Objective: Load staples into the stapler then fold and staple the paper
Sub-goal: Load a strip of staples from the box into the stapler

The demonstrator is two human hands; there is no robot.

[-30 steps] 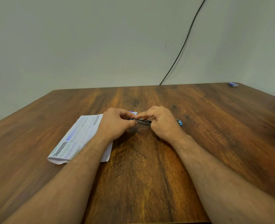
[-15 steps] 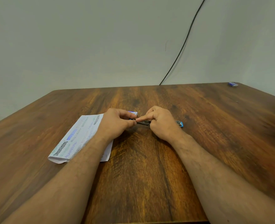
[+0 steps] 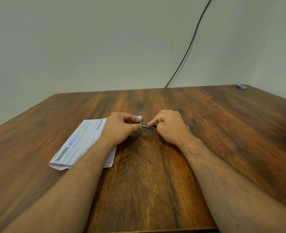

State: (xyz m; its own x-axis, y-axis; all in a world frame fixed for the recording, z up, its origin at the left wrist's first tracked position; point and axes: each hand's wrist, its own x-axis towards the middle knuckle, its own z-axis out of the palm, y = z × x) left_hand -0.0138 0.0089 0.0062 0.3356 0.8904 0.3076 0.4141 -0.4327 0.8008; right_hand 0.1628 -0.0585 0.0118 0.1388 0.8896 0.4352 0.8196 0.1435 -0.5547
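Note:
A small stapler (image 3: 147, 126) with a metal channel and a blue rear end lies between my hands at the table's middle. My right hand (image 3: 170, 128) wraps around its rear part, index finger pressing on the metal channel. My left hand (image 3: 120, 127) pinches the stapler's front end with thumb and fingers. Whether staples sit in the channel is too small to tell. A small blue-and-white staple box (image 3: 138, 117) peeks out just behind my left fingers. A folded printed paper (image 3: 81, 142) lies flat under my left forearm.
The wooden table (image 3: 155, 174) stretches wide on all sides. A second small blue box (image 3: 241, 86) sits at the far right corner. A black cable (image 3: 187, 49) runs down the wall behind the table's far edge.
My right index finger has slid along the metal channel, and the right hand has shifted slightly. The left hand and the paper stay where they were.

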